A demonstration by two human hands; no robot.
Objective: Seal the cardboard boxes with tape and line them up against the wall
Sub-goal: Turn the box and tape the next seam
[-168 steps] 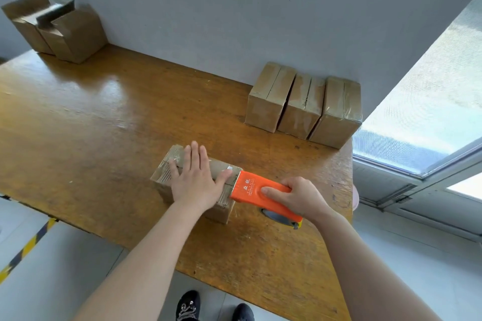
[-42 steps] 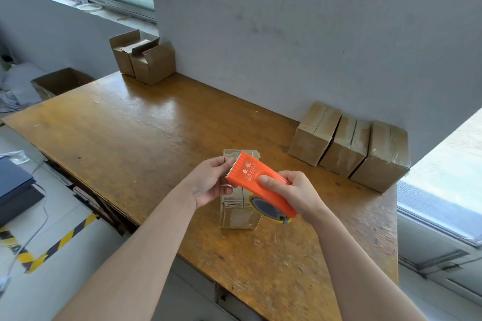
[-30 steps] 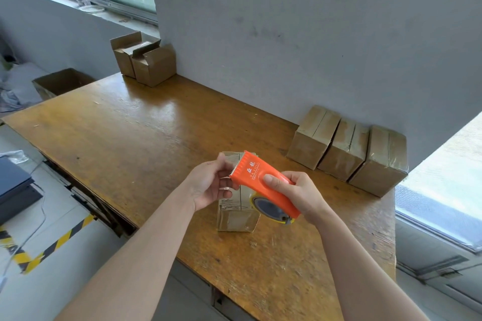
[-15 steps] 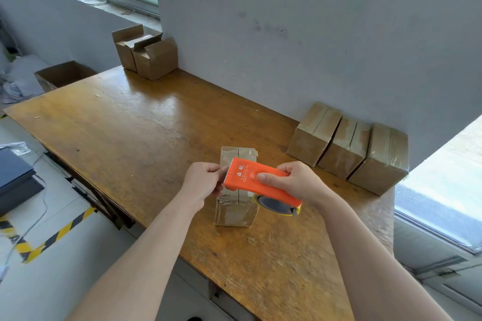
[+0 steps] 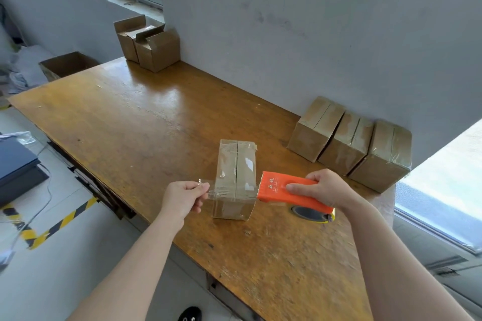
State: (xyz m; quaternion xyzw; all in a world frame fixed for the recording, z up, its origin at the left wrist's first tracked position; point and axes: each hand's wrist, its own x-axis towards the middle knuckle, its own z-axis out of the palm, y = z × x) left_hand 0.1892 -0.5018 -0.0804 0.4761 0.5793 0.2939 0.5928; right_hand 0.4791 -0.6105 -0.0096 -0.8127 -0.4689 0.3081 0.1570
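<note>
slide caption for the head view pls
Left hand pinches clear tape stretched from the orange dispenser in the right hand across a box; three sealed boxes sit against the wall.

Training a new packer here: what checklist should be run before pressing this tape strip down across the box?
1. The left hand pinches the tape strip by its free end: ok.
2. The right hand grips the orange dispenser: ok.
3. Strip spans the near end of the box: ok.
4. Box flaps closed: ok.
5. Strip free of wrinkles: cannot tell.
6. Free table space beside the three sealed boxes at the wall: ok.
</note>
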